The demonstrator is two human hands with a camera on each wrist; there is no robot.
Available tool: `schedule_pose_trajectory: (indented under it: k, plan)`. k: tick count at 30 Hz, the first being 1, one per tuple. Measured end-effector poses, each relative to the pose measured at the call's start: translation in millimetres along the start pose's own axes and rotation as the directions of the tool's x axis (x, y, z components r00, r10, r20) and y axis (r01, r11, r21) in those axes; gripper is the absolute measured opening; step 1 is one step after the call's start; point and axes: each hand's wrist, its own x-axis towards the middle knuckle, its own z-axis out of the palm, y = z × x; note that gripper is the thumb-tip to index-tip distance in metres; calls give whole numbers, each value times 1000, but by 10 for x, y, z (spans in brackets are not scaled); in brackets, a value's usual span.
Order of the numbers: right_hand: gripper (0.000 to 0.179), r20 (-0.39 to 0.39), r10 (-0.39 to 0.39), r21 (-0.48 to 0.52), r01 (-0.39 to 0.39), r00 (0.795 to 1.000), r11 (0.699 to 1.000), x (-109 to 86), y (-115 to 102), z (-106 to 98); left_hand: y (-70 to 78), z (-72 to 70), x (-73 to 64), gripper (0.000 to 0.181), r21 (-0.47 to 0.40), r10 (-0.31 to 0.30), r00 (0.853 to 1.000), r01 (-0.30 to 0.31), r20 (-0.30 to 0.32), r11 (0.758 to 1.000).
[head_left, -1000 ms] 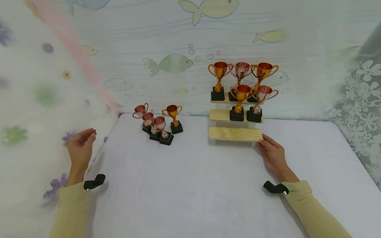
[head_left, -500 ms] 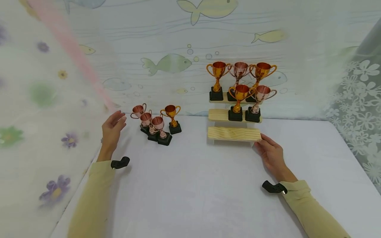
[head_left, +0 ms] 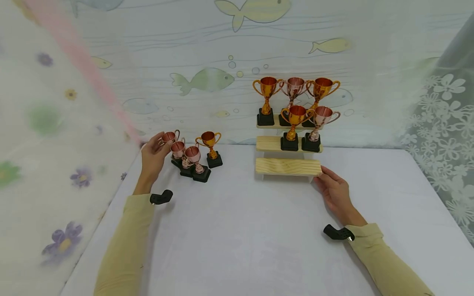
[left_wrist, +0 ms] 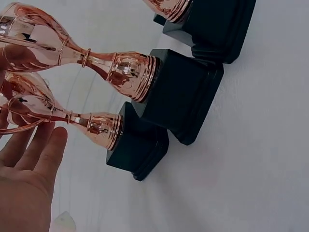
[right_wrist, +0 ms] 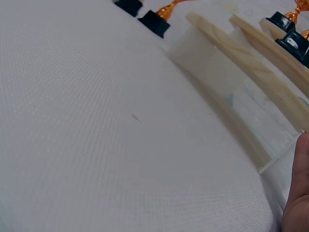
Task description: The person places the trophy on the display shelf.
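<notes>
My left hand (head_left: 152,160) is around the cup of the leftmost rose-gold trophy (head_left: 169,136), thumb in front and fingers behind. The left wrist view shows that trophy's black base (left_wrist: 137,140) low over the white cloth. Close beside it stand two more rose-gold trophies, the middle one (head_left: 177,149) and the front one (head_left: 192,154). A gold trophy (head_left: 209,140) is just to their right. My right hand (head_left: 335,193) holds the right end of the bottom step of a three-tier wooden display stand (head_left: 289,166); its fingertips are partly hidden.
On the stand's top tier are two gold trophies (head_left: 267,88) with a rose-gold one between. The middle tier carries a gold trophy (head_left: 292,123) and a rose-gold trophy (head_left: 321,119) toward its right. A fish-print curtain (head_left: 207,41) hangs behind the white-covered table (head_left: 237,230).
My left hand has moved right and forward from the table's left edge to the leftmost rose-gold trophy, its fingers now around the cup. My right hand stays at the stand.
</notes>
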Motion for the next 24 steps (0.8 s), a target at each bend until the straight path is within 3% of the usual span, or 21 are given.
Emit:
schedule_pose_trajectory:
  k: [8,14,19,24]
  plan:
    - [25,-15,12,1,-12,1000,1000,-3,8,13,-34,54,28,51,25,61,993,-58,-102,998]
    - [25,-9,6,17,-6,1000,1000,8,2,16,-26,81,20,50,34,87,987,-83,-138,996]
    - [25,0,6,12,-6,1000,1000,5,-1,8,-17,71,11,49,60,81,983,-72,-166,996]
    - [24,14,2,4,-2,1000,1000,2,-2,-4,-32,18,0,52,30,61,980,-56,-187,998]
